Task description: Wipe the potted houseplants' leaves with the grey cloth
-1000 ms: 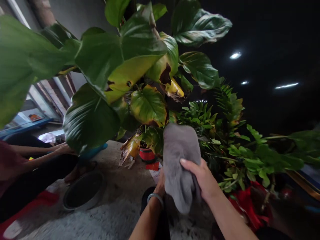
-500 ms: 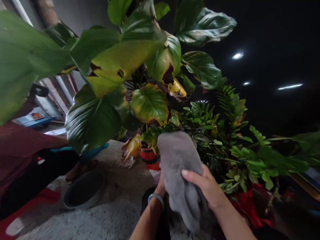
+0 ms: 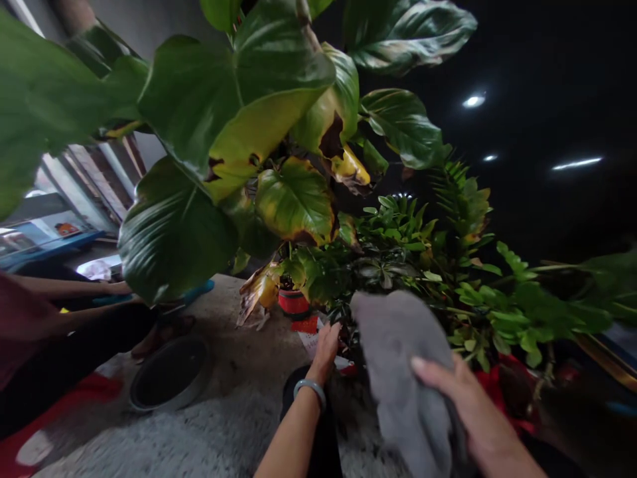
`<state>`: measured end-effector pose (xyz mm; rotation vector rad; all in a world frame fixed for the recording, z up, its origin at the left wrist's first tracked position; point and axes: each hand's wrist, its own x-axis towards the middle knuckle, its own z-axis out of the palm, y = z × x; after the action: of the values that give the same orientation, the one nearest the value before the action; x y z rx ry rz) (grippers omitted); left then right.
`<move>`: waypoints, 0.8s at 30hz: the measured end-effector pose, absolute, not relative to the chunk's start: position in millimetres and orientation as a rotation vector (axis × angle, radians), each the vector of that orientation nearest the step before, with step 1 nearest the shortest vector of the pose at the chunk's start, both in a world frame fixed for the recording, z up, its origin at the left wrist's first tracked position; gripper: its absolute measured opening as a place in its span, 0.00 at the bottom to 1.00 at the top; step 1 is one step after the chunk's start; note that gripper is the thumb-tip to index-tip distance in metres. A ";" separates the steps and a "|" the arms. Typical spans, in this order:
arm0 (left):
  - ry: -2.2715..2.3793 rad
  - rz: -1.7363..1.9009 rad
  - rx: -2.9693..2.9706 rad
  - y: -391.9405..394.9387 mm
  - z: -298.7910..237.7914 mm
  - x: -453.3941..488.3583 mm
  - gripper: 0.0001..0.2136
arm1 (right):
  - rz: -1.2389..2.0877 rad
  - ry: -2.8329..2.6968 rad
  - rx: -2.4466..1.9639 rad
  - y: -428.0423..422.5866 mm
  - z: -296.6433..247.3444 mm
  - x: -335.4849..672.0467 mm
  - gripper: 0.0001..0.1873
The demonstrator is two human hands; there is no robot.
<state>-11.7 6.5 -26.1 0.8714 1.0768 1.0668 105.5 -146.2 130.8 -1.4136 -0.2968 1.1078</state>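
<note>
Cloth (image 3: pixel 388 352) shifted right, away from my left hand (image 3: pixel 326 348). My right hand (image 3: pixel 460 392) grips it, thumb on top. Left near leaves (image 3: pixel 321 275); cannot tell its hold.

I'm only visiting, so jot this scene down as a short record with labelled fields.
Right hand: holding a grey cloth
Left hand: beside low plants; grip unclear
Left wrist: pale bangle
Large leaves: green, some yellowed with brown edges
Below them: red pot
Left side: round basin on the floor, another person's arm beyond
</note>
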 end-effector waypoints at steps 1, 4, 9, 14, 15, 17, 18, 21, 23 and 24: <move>1.084 1.064 0.876 6.1 -24.5 -10.5 0.10 | 1.046 -0.247 -1.372 -134.7 143.7 115.3 0.23; 1.109 1.062 0.875 5.3 -22.2 -9.3 0.12 | 0.951 -0.057 -1.230 -105.1 156.7 136.1 0.15; 1.091 1.065 0.879 5.6 -26.1 -13.1 0.15 | 1.217 0.112 -1.323 -132.9 107.5 120.0 0.12; 1.043 1.077 0.856 5.8 -24.6 -13.6 0.18 | 1.185 -0.054 -1.451 -172.9 114.6 110.1 0.23; 1.034 1.078 0.835 5.6 -22.8 -12.8 0.18 | 1.095 -0.052 -1.427 -168.3 127.4 116.1 0.23; 1.023 1.091 0.774 4.9 -18.9 -10.9 0.18 | 0.945 -0.027 -1.325 -148.2 152.8 132.0 0.21; 1.020 1.098 0.741 4.5 -16.9 -10.0 0.18 | 0.904 -0.012 -1.258 -135.6 161.7 139.5 0.18; 0.996 1.098 0.668 2.9 -11.9 -9.3 0.16 | 0.965 0.039 -1.148 -107.6 159.3 146.7 0.10; 0.976 1.088 0.657 1.5 -9.2 -10.3 0.16 | 1.114 0.057 -1.179 -108.5 135.6 135.6 0.09; 0.965 1.083 0.661 0.7 -7.9 -11.2 0.15 | 1.191 0.055 -1.209 -115.4 120.9 126.7 0.10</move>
<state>-11.2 0.7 -7.9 0.6612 0.9652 1.0831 126.7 -115.4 120.9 -1.2093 0.0547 1.1910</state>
